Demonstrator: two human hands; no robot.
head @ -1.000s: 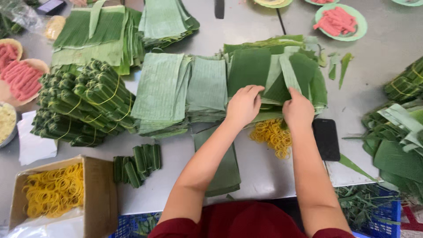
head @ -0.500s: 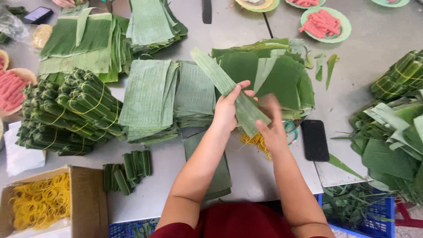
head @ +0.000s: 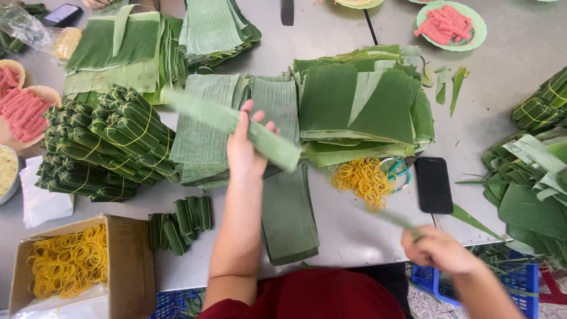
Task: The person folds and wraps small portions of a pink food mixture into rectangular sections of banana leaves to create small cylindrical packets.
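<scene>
Head view: the two hands, close together over the leaf stacks half a second ago, have drawn well apart. The left hand (head: 247, 150) is raised above the table, fingers closed around a long pale green leaf strip (head: 233, 125) that slants up to the left, blurred by motion. The right hand (head: 438, 251) has dropped to the near table edge, closed on a thin green sliver (head: 397, 220), also blurred. The strip, earlier held between both hands, is now in the left alone. The grey metal table (head: 520, 47) carries stacks of cut banana leaves (head: 360, 106), a heap of tied leaf bundles (head: 103, 145), loose yellow rubber bands (head: 361, 180), a black phone (head: 433, 184) and a cardboard box (head: 127, 266) of bands. A green plate (head: 477, 26) of pink meat sits far right.
</scene>
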